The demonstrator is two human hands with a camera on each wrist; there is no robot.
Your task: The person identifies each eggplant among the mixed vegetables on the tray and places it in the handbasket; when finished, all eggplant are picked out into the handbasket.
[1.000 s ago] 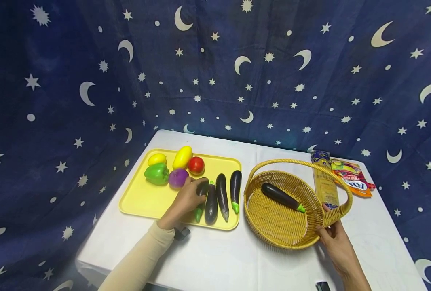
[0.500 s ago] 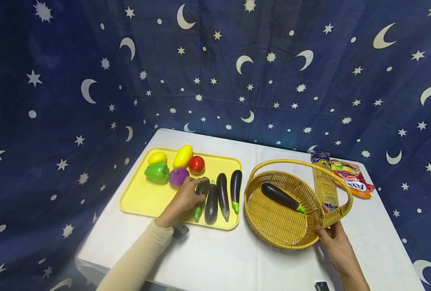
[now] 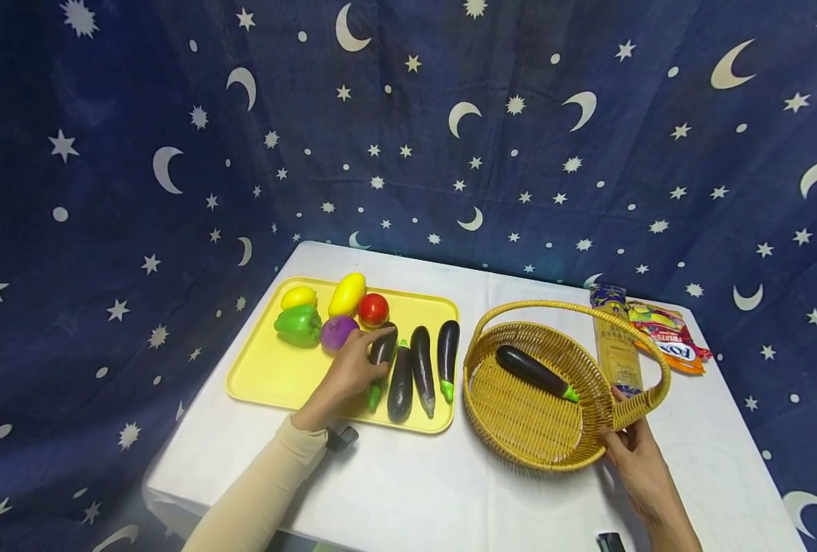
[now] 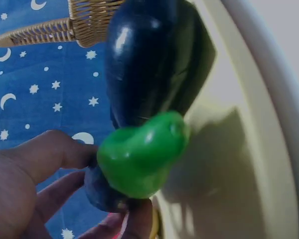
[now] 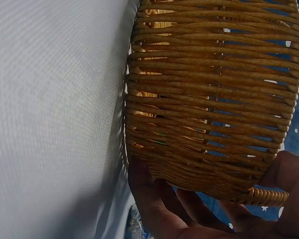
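In the head view my left hand [image 3: 346,371] is over the yellow tray [image 3: 270,383], its thumb and fingers about the leftmost eggplant [image 3: 383,349]. The left wrist view shows this eggplant's green cap [image 4: 142,157] facing the camera, with the thumb and a fingertip at its dark body. Three more eggplants lie to the right, including a wide one [image 3: 400,387] right beside it. My right hand [image 3: 632,452] grips the wicker basket [image 3: 477,422] at its right side, below the handle's base. Inside the basket lies one eggplant [image 3: 534,372].
Also on the tray are a green bell pepper [image 3: 298,326], a purple round vegetable [image 3: 338,334], a tomato [image 3: 373,309], a lemon [image 3: 299,297] and a longer yellow fruit [image 3: 349,294]. Behind the basket lie a pasta packet [image 3: 617,349] and a sweets bag [image 3: 667,337].
My left index finger has straightened across the eggplant's upper end, and more of its dark body shows. The eggplant has shifted slightly. My right hand and the basket stay in place.
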